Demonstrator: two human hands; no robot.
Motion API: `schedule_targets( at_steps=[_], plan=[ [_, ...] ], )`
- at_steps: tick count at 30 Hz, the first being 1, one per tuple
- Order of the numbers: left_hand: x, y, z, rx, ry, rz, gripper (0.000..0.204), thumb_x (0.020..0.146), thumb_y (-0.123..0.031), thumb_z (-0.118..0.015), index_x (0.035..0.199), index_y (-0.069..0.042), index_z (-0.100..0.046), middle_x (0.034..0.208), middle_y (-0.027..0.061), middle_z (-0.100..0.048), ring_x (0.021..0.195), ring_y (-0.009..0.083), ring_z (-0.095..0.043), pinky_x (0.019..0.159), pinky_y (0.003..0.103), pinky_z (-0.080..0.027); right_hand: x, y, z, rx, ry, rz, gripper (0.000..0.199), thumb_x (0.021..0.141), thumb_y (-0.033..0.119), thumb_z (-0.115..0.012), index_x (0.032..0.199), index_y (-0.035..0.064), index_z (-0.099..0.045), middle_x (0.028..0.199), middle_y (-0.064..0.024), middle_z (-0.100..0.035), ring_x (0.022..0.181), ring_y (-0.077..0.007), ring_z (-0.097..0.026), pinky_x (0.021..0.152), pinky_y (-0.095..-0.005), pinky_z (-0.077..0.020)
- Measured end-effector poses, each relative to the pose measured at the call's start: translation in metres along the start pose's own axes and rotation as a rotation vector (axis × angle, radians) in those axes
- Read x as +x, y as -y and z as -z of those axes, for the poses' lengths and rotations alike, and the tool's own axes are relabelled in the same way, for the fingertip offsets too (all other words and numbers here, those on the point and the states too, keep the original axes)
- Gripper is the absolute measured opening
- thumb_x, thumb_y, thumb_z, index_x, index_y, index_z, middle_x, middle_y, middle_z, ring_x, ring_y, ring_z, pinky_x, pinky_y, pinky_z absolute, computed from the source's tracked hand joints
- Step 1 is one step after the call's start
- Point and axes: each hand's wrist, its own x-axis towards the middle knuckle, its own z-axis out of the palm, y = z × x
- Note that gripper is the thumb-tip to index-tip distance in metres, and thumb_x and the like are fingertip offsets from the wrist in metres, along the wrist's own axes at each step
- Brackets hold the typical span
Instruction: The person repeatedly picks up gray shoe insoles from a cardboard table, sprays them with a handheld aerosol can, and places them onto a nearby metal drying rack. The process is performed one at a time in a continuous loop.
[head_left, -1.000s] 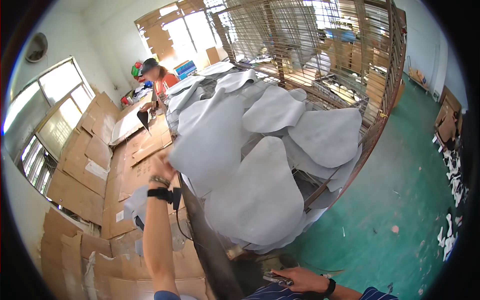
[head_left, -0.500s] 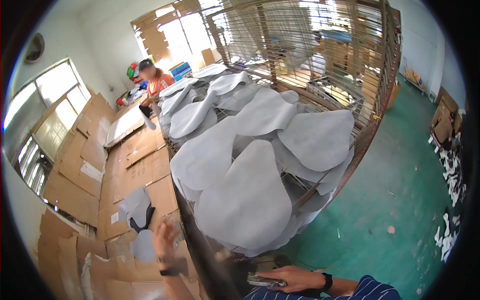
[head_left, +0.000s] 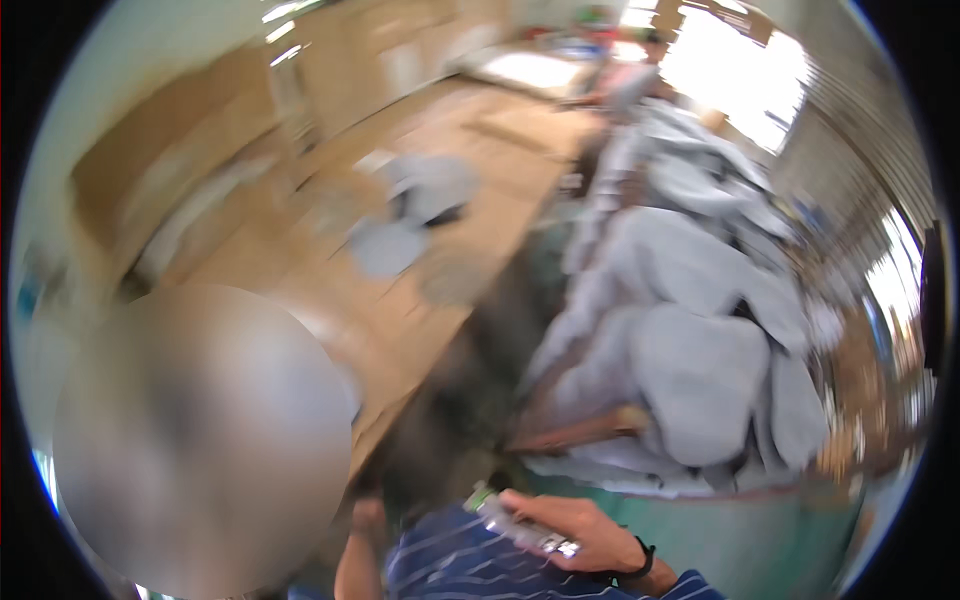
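Low in the view, my right hand (head_left: 575, 527) is closed around a silvery hand tool (head_left: 520, 525), whose exact kind I cannot make out. My left hand (head_left: 368, 515) is a small smear at the lower edge, beside the table's front edge, and its fingers cannot be read. Two grey cut pieces, a larger one with a dark edge (head_left: 435, 187) and a smaller round one (head_left: 388, 248), lie on the cardboard-covered table (head_left: 300, 240). To the right, large grey rounded sheets (head_left: 700, 375) overlap in a heap on a rack.
A big blurred round patch (head_left: 205, 440) hides the lower left. Cardboard panels (head_left: 190, 125) stand along the wall. At the far end of the table a person (head_left: 630, 85) is visible, blurred. Green floor (head_left: 740, 540) lies beyond my right hand; a dark gap separates table and rack.
The view has swung left and down, so the table fills more of it. My left hand has dropped from above the table to the lower edge; my right hand still holds the tool.
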Motion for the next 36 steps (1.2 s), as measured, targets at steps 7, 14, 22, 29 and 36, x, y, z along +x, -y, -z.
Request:
schedule_targets(
  at_steps=[7, 14, 22, 29, 36],
  plan=[
    [-0.074, -0.028, -0.059, -1.329, 0.021, 0.869, 0.022, 0.096, -0.019, -0.055, 0.094, -0.010, -0.075, 0.083, 0.0095, -0.073, 0.074, 0.0262, -0.072, 0.065, 0.042, -0.059, 0.049, 0.025, -0.024, -0.095, 0.090, 0.036, 0.064, 0.078, 0.000, -0.081, 0.139, -0.0008, -0.059, 0.104, -0.0206, -0.072, 0.086, -0.0352, -0.072, 0.077, -0.0360, -0.0555],
    [-0.088, -0.047, -0.064, -1.867, -0.187, 1.249, 0.019, 0.094, -0.012, -0.060, 0.104, -0.006, -0.074, 0.084, 0.0146, -0.071, 0.074, 0.0296, -0.070, 0.062, 0.048, -0.059, 0.099, 0.048, -0.048, -0.135, 0.031, 0.143, 0.064, 0.079, -0.006, -0.077, 0.140, -0.0021, -0.057, 0.095, -0.0189, -0.070, 0.081, -0.0308, -0.071, 0.074, -0.0326, -0.0548],
    [-0.083, -0.033, -0.057, -1.859, -0.162, 1.237, 0.020, 0.091, -0.020, -0.064, 0.101, -0.007, -0.074, 0.087, 0.0089, -0.072, 0.077, 0.0241, -0.072, 0.066, 0.042, -0.061, 0.104, 0.044, -0.055, -0.161, 0.170, 0.089, 0.065, 0.078, -0.006, -0.076, 0.140, -0.0014, -0.058, 0.104, -0.0217, -0.071, 0.084, -0.0333, -0.072, 0.076, -0.0334, -0.0553],
    [-0.074, -0.022, -0.043, -1.843, -0.199, 1.156, 0.021, 0.095, -0.019, -0.065, 0.112, -0.009, -0.072, 0.091, 0.0099, -0.071, 0.071, 0.0243, -0.068, 0.057, 0.043, -0.058, 0.109, 0.046, -0.056, -0.150, -0.023, 0.025, 0.056, 0.083, 0.000, -0.077, 0.137, -0.0044, -0.060, 0.104, -0.0211, -0.072, 0.083, -0.0292, -0.071, 0.075, -0.0328, -0.0545],
    [-0.069, -0.021, -0.032, -1.784, -0.153, 1.159, 0.024, 0.093, -0.020, -0.063, 0.112, -0.010, -0.075, 0.091, 0.0081, -0.074, 0.079, 0.0225, -0.074, 0.067, 0.041, -0.062, 0.085, 0.037, -0.044, -0.180, 0.112, -0.028, 0.060, 0.080, -0.001, -0.078, 0.137, -0.0024, -0.060, 0.099, -0.0195, -0.073, 0.078, -0.0308, -0.070, 0.074, -0.0345, -0.0545]
  ],
)
